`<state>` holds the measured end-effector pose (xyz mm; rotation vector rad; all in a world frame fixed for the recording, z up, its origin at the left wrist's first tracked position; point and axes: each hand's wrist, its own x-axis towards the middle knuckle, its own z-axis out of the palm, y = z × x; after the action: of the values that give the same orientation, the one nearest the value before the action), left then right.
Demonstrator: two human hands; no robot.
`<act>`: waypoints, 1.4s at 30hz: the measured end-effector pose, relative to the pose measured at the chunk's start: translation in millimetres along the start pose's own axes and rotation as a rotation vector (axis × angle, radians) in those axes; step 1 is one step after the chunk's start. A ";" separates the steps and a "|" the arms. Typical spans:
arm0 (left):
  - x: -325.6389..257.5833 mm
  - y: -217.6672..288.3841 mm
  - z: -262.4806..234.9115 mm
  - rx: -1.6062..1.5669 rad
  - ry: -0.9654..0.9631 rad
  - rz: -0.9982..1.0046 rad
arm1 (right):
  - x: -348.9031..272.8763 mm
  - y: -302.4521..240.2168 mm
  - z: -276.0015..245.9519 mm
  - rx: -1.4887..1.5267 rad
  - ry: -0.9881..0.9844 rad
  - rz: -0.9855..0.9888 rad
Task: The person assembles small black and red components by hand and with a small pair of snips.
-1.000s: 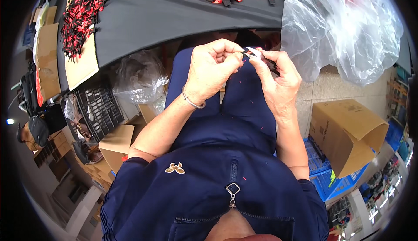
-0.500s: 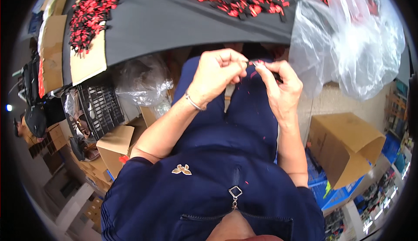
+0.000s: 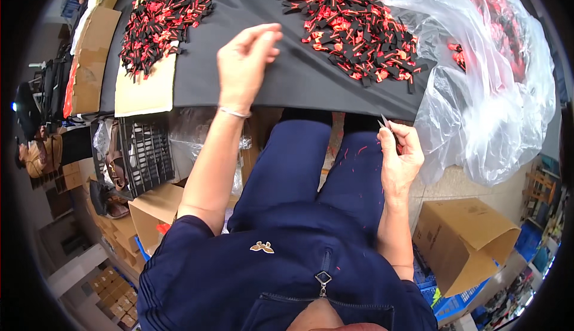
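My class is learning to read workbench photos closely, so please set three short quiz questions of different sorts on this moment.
1. True or false: the left hand is raised, fingers spread, over the dark table.
2. Multiple choice: the pile of red and black pieces nearest the clear plastic bag lies A) on the cardboard sheet, B) on the dark table, C) in the lap.
3. Fill in: the right hand pinches a small thin ____ tool near the table edge.

Key: 1 true; 2 B; 3 metal (its exact kind is too small to tell).
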<state>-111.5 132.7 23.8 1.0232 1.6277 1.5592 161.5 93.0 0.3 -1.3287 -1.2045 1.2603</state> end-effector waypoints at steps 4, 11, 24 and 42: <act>17.0 -7.4 30.9 0.662 -0.038 0.488 | 2.4 1.5 -0.1 -0.010 -0.009 -0.025; 35.3 -11.4 29.4 0.808 -0.106 0.337 | 5.1 4.4 -3.1 -0.008 -0.016 0.010; 31.4 9.9 23.5 0.365 -0.215 -0.120 | 5.6 -8.8 -4.0 0.017 0.032 -0.050; -100.7 34.2 73.0 -0.224 -0.447 -0.413 | -1.6 -17.2 2.3 -0.441 0.143 -0.617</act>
<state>3.8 79.5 46.3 0.7827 1.2252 1.1094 158.2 93.2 17.4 -1.1782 -1.6801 0.4685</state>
